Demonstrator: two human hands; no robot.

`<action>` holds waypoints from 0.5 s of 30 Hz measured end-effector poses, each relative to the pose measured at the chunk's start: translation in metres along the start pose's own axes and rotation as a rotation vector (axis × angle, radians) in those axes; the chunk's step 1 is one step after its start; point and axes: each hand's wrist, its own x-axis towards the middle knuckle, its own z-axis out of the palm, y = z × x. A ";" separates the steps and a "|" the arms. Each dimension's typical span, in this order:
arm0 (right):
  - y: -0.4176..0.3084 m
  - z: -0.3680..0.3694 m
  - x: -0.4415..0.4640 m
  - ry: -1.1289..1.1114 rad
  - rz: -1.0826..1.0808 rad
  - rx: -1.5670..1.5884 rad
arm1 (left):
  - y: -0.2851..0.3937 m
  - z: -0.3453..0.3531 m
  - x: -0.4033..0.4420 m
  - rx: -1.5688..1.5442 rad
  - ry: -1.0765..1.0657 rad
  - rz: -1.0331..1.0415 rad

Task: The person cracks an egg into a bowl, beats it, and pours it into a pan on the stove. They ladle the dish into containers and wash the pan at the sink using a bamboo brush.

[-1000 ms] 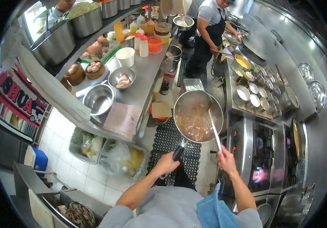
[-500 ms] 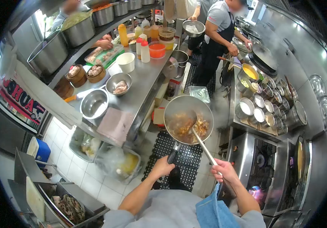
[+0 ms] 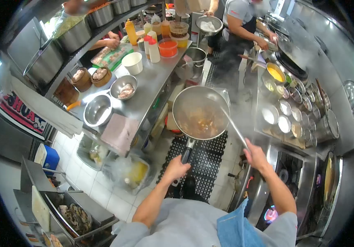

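My left hand is closed round the black handle of a deep frying pan, holding it up in mid-air over the floor mat. Browned, saucy food lies in the lower part of the pan, blurred by steam. My right hand grips the long metal handle of a ladle. The ladle slants up to the pan's right rim, and steam blurs its far end. A blue cloth hangs at my waist on the right.
Left stands a steel counter with bowls, squeeze bottles and bamboo steamers. On the right are seasoning pots and a stove with a lit flame. A co-worker stands at a wok ahead. Tubs sit on the floor.
The ladle has moved from the food in the middle of the pan to its right rim. My right hand has moved up and right. The pan is slightly farther forward, with more steam.
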 end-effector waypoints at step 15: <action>-0.150 -0.005 0.063 -0.217 0.848 1.182 | 0.023 -0.068 0.078 0.079 -0.072 -0.049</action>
